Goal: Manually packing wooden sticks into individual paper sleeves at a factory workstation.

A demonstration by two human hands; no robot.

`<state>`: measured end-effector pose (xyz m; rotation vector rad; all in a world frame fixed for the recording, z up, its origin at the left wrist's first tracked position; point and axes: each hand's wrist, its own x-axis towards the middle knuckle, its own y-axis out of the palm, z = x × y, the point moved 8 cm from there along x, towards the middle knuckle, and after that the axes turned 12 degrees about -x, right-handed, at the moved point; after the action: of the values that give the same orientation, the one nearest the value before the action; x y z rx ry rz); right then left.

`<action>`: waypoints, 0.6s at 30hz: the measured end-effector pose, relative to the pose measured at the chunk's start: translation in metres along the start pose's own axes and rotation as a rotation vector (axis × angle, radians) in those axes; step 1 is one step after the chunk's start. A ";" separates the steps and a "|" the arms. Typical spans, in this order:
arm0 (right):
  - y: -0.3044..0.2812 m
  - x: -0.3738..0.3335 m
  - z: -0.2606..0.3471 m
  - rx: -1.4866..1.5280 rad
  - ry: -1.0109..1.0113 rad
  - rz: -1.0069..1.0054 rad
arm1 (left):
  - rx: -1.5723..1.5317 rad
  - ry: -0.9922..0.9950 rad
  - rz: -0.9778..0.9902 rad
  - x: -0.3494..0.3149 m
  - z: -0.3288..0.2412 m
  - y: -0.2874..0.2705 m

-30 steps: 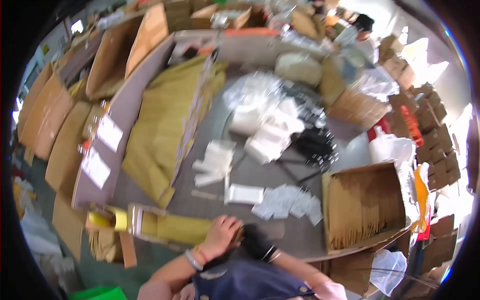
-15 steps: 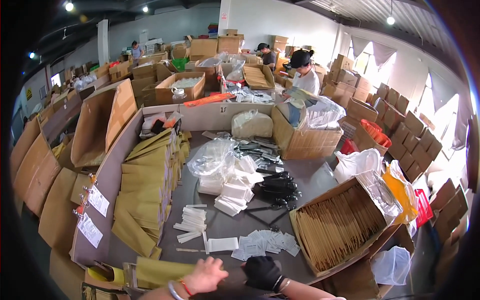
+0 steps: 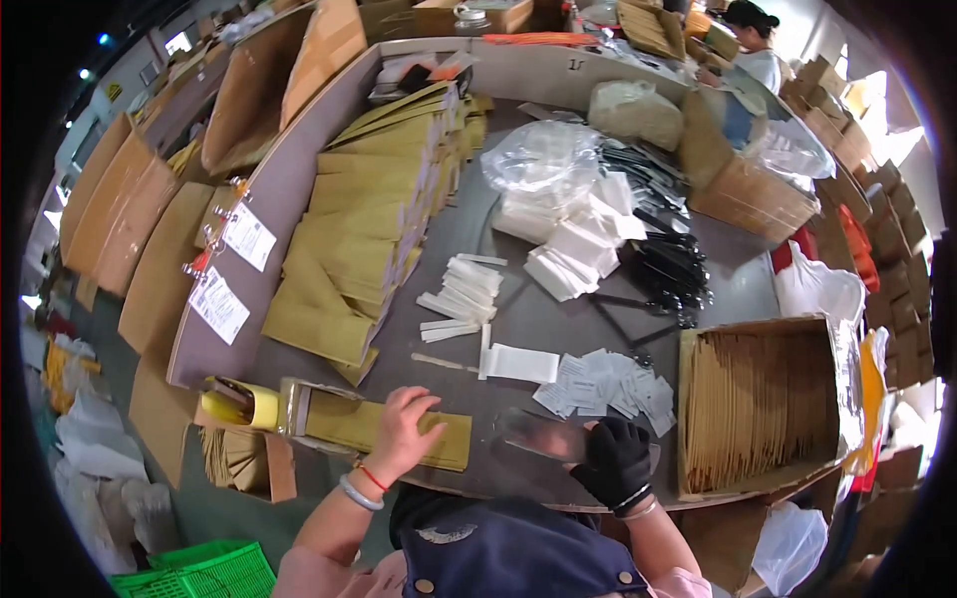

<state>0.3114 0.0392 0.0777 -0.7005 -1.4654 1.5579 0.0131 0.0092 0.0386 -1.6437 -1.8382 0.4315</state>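
Observation:
My left hand (image 3: pixel 404 431), bare with a red cord and a silver bangle at the wrist, is over a flat kraft envelope (image 3: pixel 454 453) at the table's front edge. Its fingers are apart and hold nothing. In a black fingerless glove, my right hand (image 3: pixel 613 466) grips a thin see-through flat piece (image 3: pixel 538 435), blurred, so its kind is unclear. Just beyond it are fanned printed slips (image 3: pixel 598 384). Left of those lies a white flat packet (image 3: pixel 524 364), near a small pile of white strips (image 3: pixel 464 294).
Kraft envelopes (image 3: pixel 349 239) are heaped along the left divider. At the right stands a carton (image 3: pixel 688 419) packed with brown envelopes. White packets (image 3: pixel 578 254) and black-handled items (image 3: pixel 666 269) lie mid-table. A green crate (image 3: pixel 199 573) is on the floor at lower left.
The view has tilted down, bringing the table's front edge and my apron into sight. My hands are farther apart. The see-through piece in my right hand now shows.

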 end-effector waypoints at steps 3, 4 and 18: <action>0.006 0.006 0.007 -0.014 -0.014 0.062 | 0.080 -0.054 -0.077 -0.011 -0.003 0.015; 0.008 0.008 0.010 -0.008 -0.018 0.068 | 0.192 -0.061 -0.121 -0.013 -0.010 0.018; 0.059 0.015 0.052 0.167 -0.151 0.213 | 0.081 -0.243 -0.037 -0.032 0.024 0.045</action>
<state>0.2473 0.0305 0.0302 -0.6693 -1.3835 1.9095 0.0330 -0.0102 -0.0146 -1.5558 -1.9946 0.7057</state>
